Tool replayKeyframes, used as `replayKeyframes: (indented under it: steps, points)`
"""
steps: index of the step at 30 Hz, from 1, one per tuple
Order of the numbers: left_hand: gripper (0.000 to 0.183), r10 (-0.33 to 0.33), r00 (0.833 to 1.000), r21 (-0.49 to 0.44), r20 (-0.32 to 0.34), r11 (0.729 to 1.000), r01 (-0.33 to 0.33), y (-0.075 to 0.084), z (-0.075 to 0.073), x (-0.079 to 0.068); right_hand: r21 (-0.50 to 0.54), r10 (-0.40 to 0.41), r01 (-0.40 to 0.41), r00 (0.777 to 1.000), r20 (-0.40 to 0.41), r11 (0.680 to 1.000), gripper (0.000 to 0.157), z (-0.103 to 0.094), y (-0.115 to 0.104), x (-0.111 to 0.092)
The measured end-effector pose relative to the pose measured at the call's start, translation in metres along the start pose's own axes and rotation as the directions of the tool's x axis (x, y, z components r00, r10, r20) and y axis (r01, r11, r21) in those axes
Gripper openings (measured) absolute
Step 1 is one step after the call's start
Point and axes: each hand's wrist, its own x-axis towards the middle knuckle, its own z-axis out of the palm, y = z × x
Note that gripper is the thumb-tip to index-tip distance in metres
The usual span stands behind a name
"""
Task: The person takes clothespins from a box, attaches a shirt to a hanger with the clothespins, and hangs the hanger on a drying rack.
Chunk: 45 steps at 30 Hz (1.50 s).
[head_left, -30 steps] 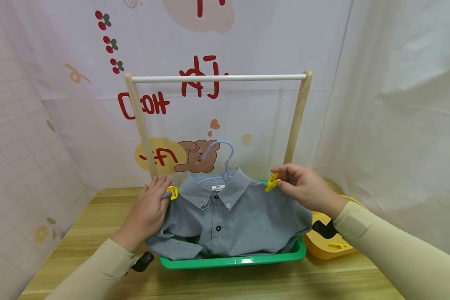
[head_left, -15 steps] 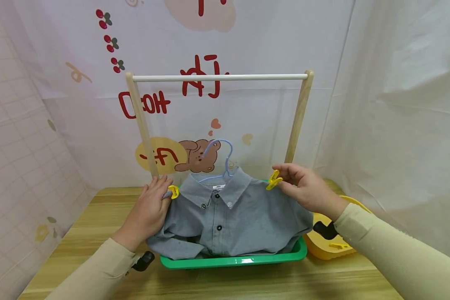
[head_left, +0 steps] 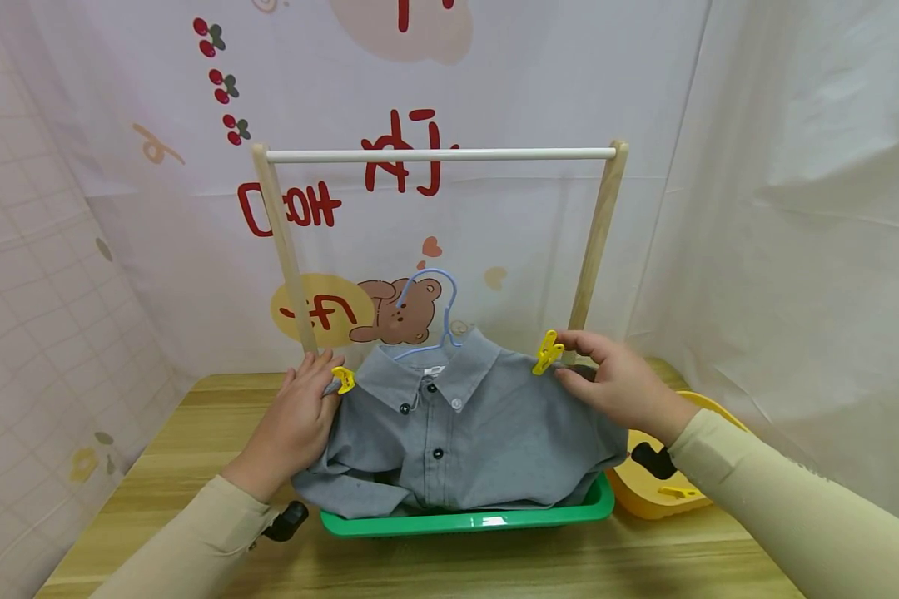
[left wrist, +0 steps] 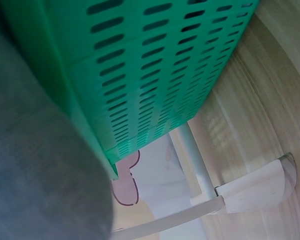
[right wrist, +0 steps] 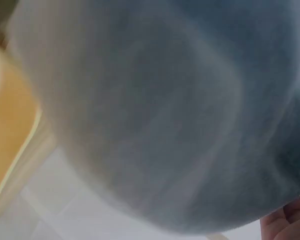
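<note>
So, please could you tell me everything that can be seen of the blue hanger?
The blue hanger is slim, perhaps plastic or coated wire. Its hook stands above the collar of the gray shirt and curves over, its free end toward the left of the head view. Below, its sloping frame shows in the collar opening, seeming to touch the cloth; the shirt hides the rest. It is apart from the white rail above.

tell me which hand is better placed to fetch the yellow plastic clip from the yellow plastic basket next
Probably the right hand: the yellow plastic clip lies in the yellow plastic basket on its side, while the left hand is across the grey cloth shirt.
</note>
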Motion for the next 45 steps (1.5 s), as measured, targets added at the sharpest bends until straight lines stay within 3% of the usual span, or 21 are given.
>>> replayKeyframes:
  steps: [6, 25, 33, 45]
  points:
    - [0.046, -0.003, 1.0, 0.005, -0.002, 1.0, 0.003, 0.0, 0.0, 0.0, -0.18, -0.101, 0.105, 0.994, 0.029, 0.978, 0.046, 0.005, 0.01, -0.003]
    - [0.047, -0.003, 1.0, 0.001, 0.008, 1.0, 0.003, -0.001, 0.0, -0.001, -0.226, -0.082, 0.104, 0.991, 0.105, 0.969, 0.038, 0.015, 0.032, -0.004]
    - [0.047, 0.005, 1.0, 0.007, 0.009, 1.0, -0.006, -0.002, 0.002, -0.002, -0.279, -0.094, 0.112, 0.993, 0.076, 0.954, 0.025, 0.02, 0.033, -0.007]
    - [0.048, 0.013, 1.0, 0.01, 0.008, 1.0, -0.013, -0.001, 0.003, -0.002, -0.343, -0.079, 0.094, 0.995, 0.06, 0.935, 0.025, 0.024, 0.035, -0.012]
